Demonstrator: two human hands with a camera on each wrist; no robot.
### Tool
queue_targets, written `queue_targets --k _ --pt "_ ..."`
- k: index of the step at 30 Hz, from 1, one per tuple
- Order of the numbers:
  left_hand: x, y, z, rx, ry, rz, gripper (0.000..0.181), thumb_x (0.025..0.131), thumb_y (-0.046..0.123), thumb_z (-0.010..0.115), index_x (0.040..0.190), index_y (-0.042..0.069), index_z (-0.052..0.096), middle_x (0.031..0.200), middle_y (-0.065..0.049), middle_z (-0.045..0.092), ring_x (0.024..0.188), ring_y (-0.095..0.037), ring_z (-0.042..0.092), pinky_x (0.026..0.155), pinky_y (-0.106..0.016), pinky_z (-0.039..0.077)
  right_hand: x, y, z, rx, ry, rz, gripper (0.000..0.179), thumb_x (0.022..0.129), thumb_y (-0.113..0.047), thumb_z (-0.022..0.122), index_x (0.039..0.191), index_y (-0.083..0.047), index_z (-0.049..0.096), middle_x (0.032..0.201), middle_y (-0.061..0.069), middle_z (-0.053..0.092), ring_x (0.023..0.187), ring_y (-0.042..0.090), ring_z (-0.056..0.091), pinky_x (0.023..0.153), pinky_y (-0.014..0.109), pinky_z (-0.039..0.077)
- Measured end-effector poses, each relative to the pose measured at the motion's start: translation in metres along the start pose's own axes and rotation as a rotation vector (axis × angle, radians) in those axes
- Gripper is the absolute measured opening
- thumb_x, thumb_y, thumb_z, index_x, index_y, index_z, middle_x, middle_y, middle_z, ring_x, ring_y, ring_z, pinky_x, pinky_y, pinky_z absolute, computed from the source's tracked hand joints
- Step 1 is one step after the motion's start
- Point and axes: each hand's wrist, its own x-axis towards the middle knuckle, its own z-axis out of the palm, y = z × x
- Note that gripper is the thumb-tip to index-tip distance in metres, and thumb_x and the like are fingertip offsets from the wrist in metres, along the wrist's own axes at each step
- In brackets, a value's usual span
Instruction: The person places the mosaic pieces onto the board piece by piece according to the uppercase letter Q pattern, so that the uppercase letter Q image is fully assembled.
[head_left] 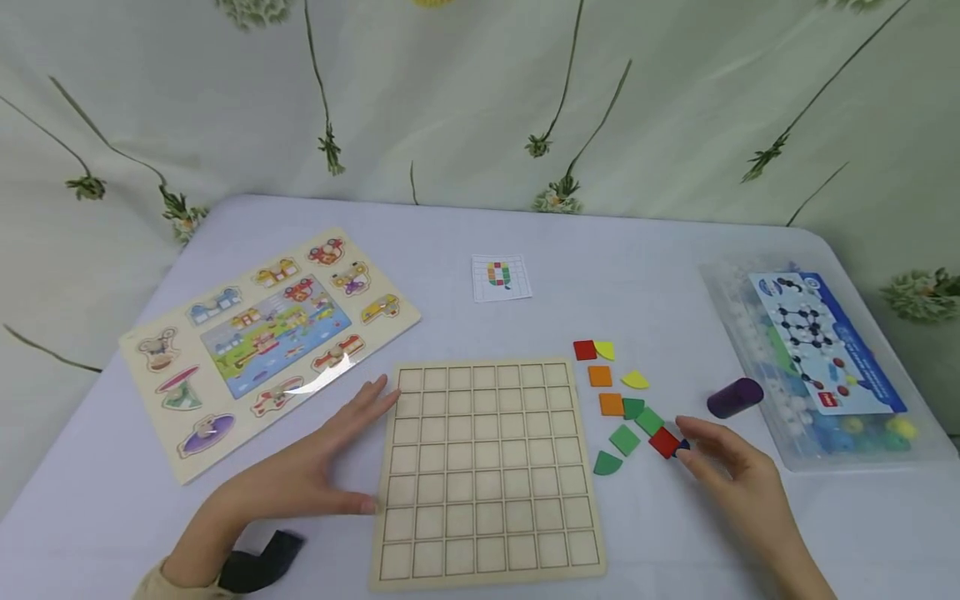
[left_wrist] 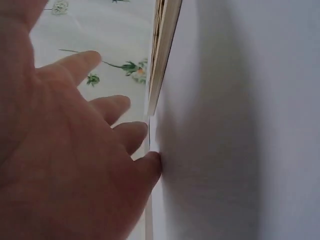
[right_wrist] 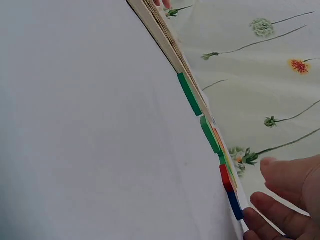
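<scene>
A square wooden grid board (head_left: 489,475) lies flat in front of me. Spread along its left edge is my left hand (head_left: 315,467), thumb and fingers apart, with nothing gripped; the fingertips are at the board's edge. To the right of the board lie several flat coloured pieces, among them a red square (head_left: 663,442), a green square (head_left: 624,440) and an orange square (head_left: 611,404). My right hand (head_left: 738,475) is beside a dark blue piece (right_wrist: 235,205) that lies against the red square. Its fingertips are at that piece, partly hiding it in the head view, while the thumb stands apart.
A pattern card (head_left: 501,278) lies behind the board. A wooden picture puzzle (head_left: 273,346) is at the left, and a clear plastic box (head_left: 832,358) with a molecule-model card stands at the right. A purple cylinder (head_left: 735,397) lies near my right hand.
</scene>
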Motion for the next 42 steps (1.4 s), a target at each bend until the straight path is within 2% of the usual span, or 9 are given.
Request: queue_targets --k 4,8,13,21,25,30,34,38,42 --pt "-0.002 -0.008 0.006 0.088 -0.037 0.048 0.106 0.070 0.046 0.078 0.151 0.019 0.016 0.156 -0.010 -0.004 0.139 -0.032 -0.002 0.105 -0.018 -0.005 0.002 0.004 0.006 -0.102 0.017 -0.008 0.040 0.083 -0.016 0.073 0.120 -0.009 0.062 0.116 0.001 0.062 0.105 -0.006 0.049 0.084 0.005 0.034" --pt "-0.002 -0.012 0.009 0.186 -0.050 0.065 0.105 0.067 0.055 0.075 0.150 0.018 0.022 0.155 -0.011 -0.003 0.139 -0.034 -0.003 0.106 -0.022 -0.008 0.004 0.005 0.015 -0.184 0.061 -0.054 0.048 0.077 -0.012 0.078 0.121 -0.010 0.061 0.114 0.002 0.064 0.106 0.008 0.052 0.084 0.003 0.031" --pt "-0.003 -0.014 0.011 0.244 -0.059 0.039 0.106 0.066 0.060 0.073 0.150 0.020 0.023 0.155 -0.011 -0.005 0.139 -0.032 -0.005 0.105 -0.023 -0.010 0.006 0.003 0.021 -0.264 0.107 -0.085 0.052 0.073 -0.002 0.079 0.122 -0.008 0.061 0.108 0.006 0.064 0.101 0.023 0.055 0.083 0.005 0.031" --pt "-0.002 -0.015 0.014 0.266 -0.063 0.021 0.106 0.066 0.063 0.070 0.151 0.023 0.021 0.155 -0.010 -0.006 0.139 -0.030 -0.007 0.105 -0.024 -0.011 0.006 0.003 0.022 -0.290 0.167 -0.141 0.052 0.072 0.004 0.078 0.119 -0.008 0.063 0.103 0.008 0.067 0.093 0.023 0.060 0.083 0.003 0.028" --pt "-0.002 -0.014 0.014 0.261 -0.064 0.014 0.106 0.065 0.063 0.070 0.151 0.023 0.021 0.155 -0.010 -0.006 0.139 -0.030 -0.008 0.105 -0.025 -0.011 0.006 0.004 0.021 -0.270 0.169 -0.142 0.048 0.074 0.003 0.076 0.119 -0.009 0.062 0.102 0.005 0.067 0.089 0.014 0.058 0.082 0.004 0.030" --pt "0.002 -0.014 0.013 0.282 -0.055 0.034 0.107 0.064 0.064 0.070 0.150 0.021 0.024 0.155 -0.011 -0.003 0.139 -0.031 -0.006 0.107 -0.032 -0.009 0.004 -0.001 0.017 -0.167 0.153 -0.090 0.042 0.080 -0.002 0.073 0.119 -0.008 0.062 0.101 0.004 0.067 0.088 -0.001 0.054 0.082 0.005 0.034" --pt "0.005 -0.015 0.012 0.295 -0.054 0.041 0.107 0.063 0.065 0.071 0.150 0.021 0.025 0.156 -0.010 -0.001 0.139 -0.031 -0.006 0.107 -0.037 -0.008 0.008 -0.014 0.014 -0.037 0.110 -0.096 0.039 0.081 0.002 0.071 0.118 -0.004 0.061 0.103 0.008 0.066 0.090 0.002 0.058 0.081 0.010 0.041" --pt "0.007 -0.016 0.012 0.289 -0.051 0.043 0.107 0.062 0.064 0.072 0.149 0.022 0.026 0.156 -0.010 -0.001 0.139 -0.030 -0.005 0.108 -0.039 -0.007 0.023 -0.039 0.019 0.141 0.010 -0.150 0.036 0.082 0.005 0.068 0.117 0.001 0.059 0.109 0.013 0.063 0.095 0.008 0.059 0.082 0.016 0.045" --pt "0.006 -0.017 0.013 0.293 -0.047 0.045 0.107 0.062 0.064 0.072 0.149 0.022 0.026 0.156 -0.011 -0.001 0.139 -0.031 -0.005 0.108 -0.039 -0.007 0.040 -0.067 0.042 0.372 -0.146 -0.203 0.034 0.082 0.009 0.065 0.115 0.007 0.058 0.109 0.018 0.061 0.097 0.016 0.060 0.084 0.023 0.047"
